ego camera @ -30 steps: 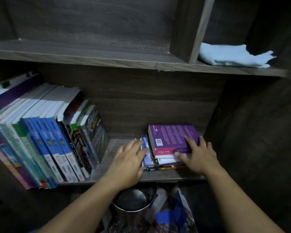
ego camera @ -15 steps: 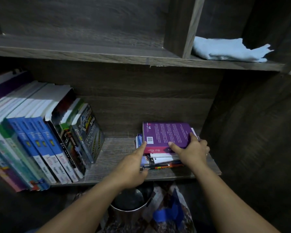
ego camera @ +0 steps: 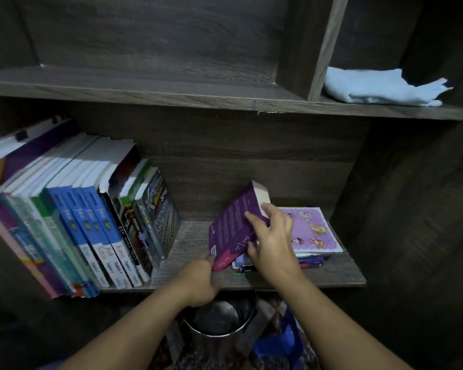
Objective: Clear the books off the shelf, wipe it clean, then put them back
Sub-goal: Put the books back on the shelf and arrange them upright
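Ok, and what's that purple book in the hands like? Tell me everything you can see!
The purple book is a paperback: dark purple cover, small pale print, a barcode near its lower corner, a pink strip along the bottom. Cream page edges show on top. It is tilted steeply above the shelf, beside a flat stack of books. The right hand grips its edge, thumb on the cover; the left hand touches its lower corner.

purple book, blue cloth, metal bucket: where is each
purple book [ego camera: 233,228]: head view, back cover
blue cloth [ego camera: 380,88]: head view, middle of the fold
metal bucket [ego camera: 217,320]: head view, bare inside
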Demonstrator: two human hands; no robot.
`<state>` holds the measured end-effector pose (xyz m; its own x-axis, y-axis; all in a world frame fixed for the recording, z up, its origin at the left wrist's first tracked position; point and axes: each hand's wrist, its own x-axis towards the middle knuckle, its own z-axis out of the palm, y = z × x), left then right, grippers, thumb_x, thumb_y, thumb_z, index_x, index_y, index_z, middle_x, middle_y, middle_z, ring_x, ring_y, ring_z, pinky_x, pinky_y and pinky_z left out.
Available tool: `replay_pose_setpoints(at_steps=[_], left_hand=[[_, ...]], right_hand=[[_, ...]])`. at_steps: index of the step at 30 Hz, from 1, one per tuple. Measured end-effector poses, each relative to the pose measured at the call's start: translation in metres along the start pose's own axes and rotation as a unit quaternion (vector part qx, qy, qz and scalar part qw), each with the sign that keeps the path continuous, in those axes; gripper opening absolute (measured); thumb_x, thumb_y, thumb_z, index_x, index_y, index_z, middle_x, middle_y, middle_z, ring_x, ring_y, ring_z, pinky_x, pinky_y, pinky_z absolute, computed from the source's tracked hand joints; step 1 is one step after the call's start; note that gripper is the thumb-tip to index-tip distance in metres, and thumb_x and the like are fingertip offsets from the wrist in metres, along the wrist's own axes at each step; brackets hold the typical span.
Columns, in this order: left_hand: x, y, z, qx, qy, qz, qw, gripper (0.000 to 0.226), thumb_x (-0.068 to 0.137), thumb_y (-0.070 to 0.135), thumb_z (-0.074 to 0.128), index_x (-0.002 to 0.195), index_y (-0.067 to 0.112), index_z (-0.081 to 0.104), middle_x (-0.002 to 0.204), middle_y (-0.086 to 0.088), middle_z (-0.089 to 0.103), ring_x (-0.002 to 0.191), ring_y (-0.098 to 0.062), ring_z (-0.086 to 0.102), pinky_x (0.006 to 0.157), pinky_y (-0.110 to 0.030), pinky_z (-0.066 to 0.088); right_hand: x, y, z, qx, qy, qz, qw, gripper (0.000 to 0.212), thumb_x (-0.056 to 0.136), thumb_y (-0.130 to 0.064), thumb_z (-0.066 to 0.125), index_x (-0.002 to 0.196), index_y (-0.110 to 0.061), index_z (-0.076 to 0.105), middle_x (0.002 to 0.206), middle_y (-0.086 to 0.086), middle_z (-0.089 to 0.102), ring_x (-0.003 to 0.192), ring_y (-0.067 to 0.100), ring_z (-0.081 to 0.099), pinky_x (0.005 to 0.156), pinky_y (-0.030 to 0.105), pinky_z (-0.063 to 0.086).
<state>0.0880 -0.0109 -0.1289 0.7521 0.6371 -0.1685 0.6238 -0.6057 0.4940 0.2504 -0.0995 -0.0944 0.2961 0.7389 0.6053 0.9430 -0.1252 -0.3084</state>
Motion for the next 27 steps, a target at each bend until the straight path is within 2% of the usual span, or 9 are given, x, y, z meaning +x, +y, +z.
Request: replay_pose_setpoints(at_steps=[2, 6, 9, 12, 15, 18, 22, 24, 27], left_hand=[[0.0, -0.002, -0.003, 0.039, 0.003, 0.0, 0.999, 0.069, 0.081, 0.032, 0.063, 0.144, 0.02, 0.038, 0.148, -0.003, 0.037, 0.134, -0.023, 0.038, 0.112, -0.027, 0.029], [-0.006, 0.0, -0.021, 0.022, 0.035, -0.004, 0.999, 0.06, 0.085, 0.028, 0.061, 0.141, 0.02, 0.042, 0.138, -0.004, 0.048, 0.126, -0.021, 0.047, 0.105, -0.025, 0.037], [-0.016, 0.005, -0.04, -0.013, 0.156, 0.0, 0.988, 0.067, 0.088, 0.025, 0.06, 0.147, 0.02, 0.029, 0.144, -0.004, 0.045, 0.128, -0.02, 0.046, 0.107, -0.029, 0.039], [-0.026, 0.011, -0.058, -0.071, 0.27, 0.026, 0.96, 0.082, 0.091, 0.027, 0.06, 0.154, 0.029, 0.008, 0.153, 0.001, 0.03, 0.132, -0.014, 0.04, 0.103, -0.023, 0.032], [-0.029, 0.021, -0.065, -0.081, 0.319, 0.064, 0.942, 0.076, 0.091, 0.045, 0.056, 0.151, 0.043, 0.009, 0.154, 0.003, 0.023, 0.133, -0.015, 0.039, 0.1, -0.029, 0.038], [-0.02, 0.032, -0.06, -0.02, 0.333, -0.002, 0.943, 0.073, 0.084, 0.063, 0.056, 0.147, 0.04, 0.028, 0.157, -0.003, 0.024, 0.13, -0.027, 0.047, 0.099, -0.039, 0.044], [-0.01, 0.037, -0.057, -0.055, 0.383, -0.047, 0.921, 0.056, 0.087, 0.042, 0.065, 0.137, 0.027, 0.043, 0.128, -0.003, 0.059, 0.101, -0.022, 0.063, 0.078, -0.029, 0.051], [-0.011, 0.034, -0.062, -0.083, 0.403, -0.074, 0.909, 0.044, 0.088, 0.03, 0.065, 0.128, 0.024, 0.047, 0.113, -0.004, 0.064, 0.089, -0.019, 0.061, 0.068, -0.026, 0.042], [-0.013, 0.03, -0.072, -0.099, 0.423, -0.094, 0.896, 0.039, 0.086, 0.021, 0.067, 0.121, 0.022, 0.051, 0.108, -0.006, 0.064, 0.088, -0.021, 0.059, 0.069, -0.028, 0.041]], right_hand=[[0.001, -0.008, 0.006, 0.012, 0.009, -0.04, 0.999, 0.063, 0.061, 0.002, 0.077, 0.121, -0.009, 0.063, 0.133, 0.016, 0.039, 0.117, 0.03, 0.034, 0.099, 0.04, 0.038], [0.006, -0.025, 0.006, 0.115, 0.031, -0.077, 0.99, 0.059, 0.08, 0.003, 0.061, 0.137, -0.007, 0.049, 0.14, 0.017, 0.039, 0.128, 0.025, 0.036, 0.108, 0.035, 0.037], [0.007, -0.04, 0.003, 0.202, 0.05, -0.034, 0.977, 0.065, 0.085, 0.001, 0.051, 0.147, -0.005, 0.031, 0.156, 0.015, 0.021, 0.142, 0.006, 0.021, 0.109, 0.011, 0.025], [0.008, -0.045, 0.004, 0.195, 0.025, -0.005, 0.98, 0.068, 0.083, 0.0, 0.046, 0.149, -0.007, 0.028, 0.159, 0.009, 0.018, 0.141, -0.001, 0.016, 0.105, 0.0, 0.014], [0.009, -0.039, 0.006, 0.155, -0.018, 0.017, 0.988, 0.066, 0.084, -0.002, 0.044, 0.148, -0.015, 0.034, 0.158, 0.003, 0.021, 0.142, 0.01, 0.023, 0.106, 0.003, 0.014], [0.007, -0.033, 0.01, 0.134, -0.031, 0.033, 0.99, 0.063, 0.086, 0.001, 0.046, 0.146, -0.017, 0.037, 0.157, 0.002, 0.021, 0.142, 0.016, 0.027, 0.109, 0.025, 0.033], [0.001, -0.032, 0.011, 0.105, -0.059, 0.043, 0.992, 0.061, 0.087, 0.0, 0.05, 0.145, -0.017, 0.04, 0.158, 0.002, 0.02, 0.143, 0.017, 0.026, 0.11, 0.03, 0.035], [-0.002, -0.031, 0.011, 0.095, -0.074, 0.039, 0.992, 0.06, 0.086, -0.001, 0.051, 0.143, -0.017, 0.042, 0.157, 0.005, 0.022, 0.142, 0.018, 0.026, 0.112, 0.026, 0.028], [-0.005, -0.031, 0.01, 0.079, -0.086, 0.042, 0.992, 0.057, 0.087, -0.004, 0.052, 0.142, -0.017, 0.044, 0.156, 0.005, 0.025, 0.142, 0.018, 0.027, 0.111, 0.021, 0.023]])
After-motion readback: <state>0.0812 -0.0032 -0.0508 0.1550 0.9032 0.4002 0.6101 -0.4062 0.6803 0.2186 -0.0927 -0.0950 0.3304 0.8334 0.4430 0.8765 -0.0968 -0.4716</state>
